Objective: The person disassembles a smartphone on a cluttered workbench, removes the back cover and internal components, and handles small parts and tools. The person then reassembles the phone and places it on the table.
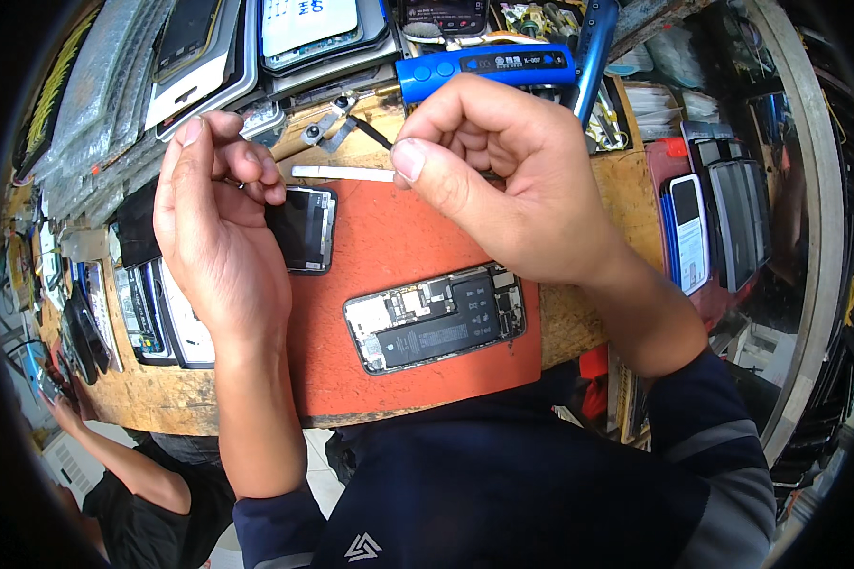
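Note:
My right hand [508, 175] is closed in a pinch, with thumb and index finger on one end of a slim white stick [342, 174]. The stick points left, level above the red-orange mat [427, 228]. My left hand [220, 223] is raised across from it, loosely curled, with nothing seen in it. Below the hands, an opened phone [436, 318] lies slightly tilted on the mat, its black battery and circuit board exposed. A detached phone screen [308, 230] lies beside the left hand and is partly covered by it.
A blue handheld tool [484, 71] lies at the back, near small metal parts [330, 128]. Phones in trays [318, 33] and bubble-wrap sheets [114, 85] stand at the back left. More phones [688, 232] lie right. Another person's arm [128, 465] is at the lower left.

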A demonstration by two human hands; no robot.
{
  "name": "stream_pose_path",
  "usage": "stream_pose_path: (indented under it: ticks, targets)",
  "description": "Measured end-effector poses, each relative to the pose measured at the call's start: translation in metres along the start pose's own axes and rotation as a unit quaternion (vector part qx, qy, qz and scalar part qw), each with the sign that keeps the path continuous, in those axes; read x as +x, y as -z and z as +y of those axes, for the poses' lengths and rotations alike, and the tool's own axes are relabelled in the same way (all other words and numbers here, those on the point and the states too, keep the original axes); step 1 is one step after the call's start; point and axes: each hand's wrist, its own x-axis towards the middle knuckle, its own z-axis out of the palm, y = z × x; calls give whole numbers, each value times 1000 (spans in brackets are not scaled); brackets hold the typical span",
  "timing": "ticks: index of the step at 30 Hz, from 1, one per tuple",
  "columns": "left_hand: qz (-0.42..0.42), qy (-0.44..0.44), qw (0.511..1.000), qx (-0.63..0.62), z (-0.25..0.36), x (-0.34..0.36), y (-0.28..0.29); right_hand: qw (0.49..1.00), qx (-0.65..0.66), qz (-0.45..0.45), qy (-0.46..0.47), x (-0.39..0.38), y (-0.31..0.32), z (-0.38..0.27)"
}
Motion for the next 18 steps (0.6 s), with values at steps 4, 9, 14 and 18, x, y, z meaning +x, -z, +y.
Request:
stream_pose_path:
  ticks: [4, 9, 14, 18]
  targets:
    - [-4, -18, 1000, 16, 1, 0, 1, 1000, 7, -4, 6, -2, -1, 0]
    - [1, -19, 1000, 12, 2, 2, 0, 998, -52, 13, 19, 0, -3, 0]
    - [-10, -33, 999, 7, 2, 0, -1, 982, -165, 16, 94, 0, -8, 5]
    - [0, -93, 995, 45, 8, 10, 12, 963, -225, -27, 147, -3, -12, 8]
